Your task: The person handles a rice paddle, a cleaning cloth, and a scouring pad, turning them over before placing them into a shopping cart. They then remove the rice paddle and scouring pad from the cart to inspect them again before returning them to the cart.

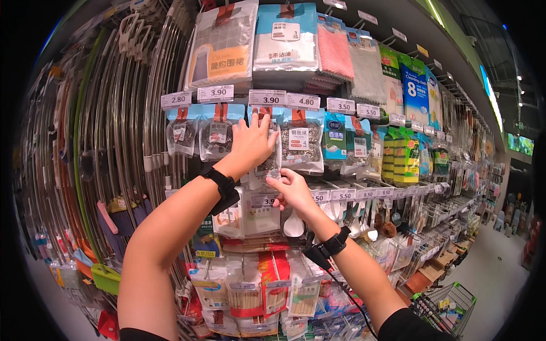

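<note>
Two bare hands reach up to a hanging row of bagged steel wool scourers. My left hand (pixel 254 143) lies with spread fingers over the upper part of one scourer bag (pixel 269 165), its fingertips near the bag's red header. My right hand (pixel 291 187) touches that bag's lower corner with thumb and forefinger. To the right hangs a larger bag of scourers (pixel 300 143); to the left are two more scourer bags, the nearer one (pixel 216 134) beside my left wrist. Each wrist wears a black strap with a small device.
Packs of cleaning cloths (pixel 286 42) hang above, price tags between. Long metal mop poles (pixel 145 111) stand at the left. Sponges (pixel 401 155) and kitchen utensils (pixel 294 223) hang to the right, bagged wooden sticks (pixel 245 298) below. A shopping cart (pixel 467 298) stands at lower right.
</note>
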`<state>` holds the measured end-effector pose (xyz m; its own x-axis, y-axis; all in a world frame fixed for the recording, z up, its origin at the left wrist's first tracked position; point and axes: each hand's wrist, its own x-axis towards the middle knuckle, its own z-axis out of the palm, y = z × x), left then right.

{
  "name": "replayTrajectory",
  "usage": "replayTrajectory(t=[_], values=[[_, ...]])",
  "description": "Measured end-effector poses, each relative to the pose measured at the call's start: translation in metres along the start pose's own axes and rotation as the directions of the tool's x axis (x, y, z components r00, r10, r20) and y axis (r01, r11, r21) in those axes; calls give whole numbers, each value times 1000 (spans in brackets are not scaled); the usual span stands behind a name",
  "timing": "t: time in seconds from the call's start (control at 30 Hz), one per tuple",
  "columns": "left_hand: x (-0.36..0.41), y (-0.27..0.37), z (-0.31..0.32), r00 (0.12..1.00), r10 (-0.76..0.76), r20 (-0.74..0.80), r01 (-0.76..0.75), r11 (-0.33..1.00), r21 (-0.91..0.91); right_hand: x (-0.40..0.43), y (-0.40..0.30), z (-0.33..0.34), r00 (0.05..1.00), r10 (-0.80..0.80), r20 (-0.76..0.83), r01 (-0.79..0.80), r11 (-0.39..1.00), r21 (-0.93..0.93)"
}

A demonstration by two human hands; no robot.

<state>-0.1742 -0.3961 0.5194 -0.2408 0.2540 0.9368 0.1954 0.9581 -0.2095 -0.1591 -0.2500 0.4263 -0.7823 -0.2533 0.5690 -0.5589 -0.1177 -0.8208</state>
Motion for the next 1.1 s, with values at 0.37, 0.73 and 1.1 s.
replayTrajectory(t=[0.37, 0.73, 1.1], values=[[-6, -1, -5, 991, 126, 45, -129, 989, 78, -12, 2, -11, 992, -120, 28, 123, 981, -151], [4, 0, 14, 973, 22, 231, -19, 1000, -15, -7, 10, -41, 907, -380, -183, 261, 847, -462], [1, 0, 18, 989, -4, 148, 11, 999, -50, -21, -7, -56, 947, -223, -232, 144, 938, -315]])
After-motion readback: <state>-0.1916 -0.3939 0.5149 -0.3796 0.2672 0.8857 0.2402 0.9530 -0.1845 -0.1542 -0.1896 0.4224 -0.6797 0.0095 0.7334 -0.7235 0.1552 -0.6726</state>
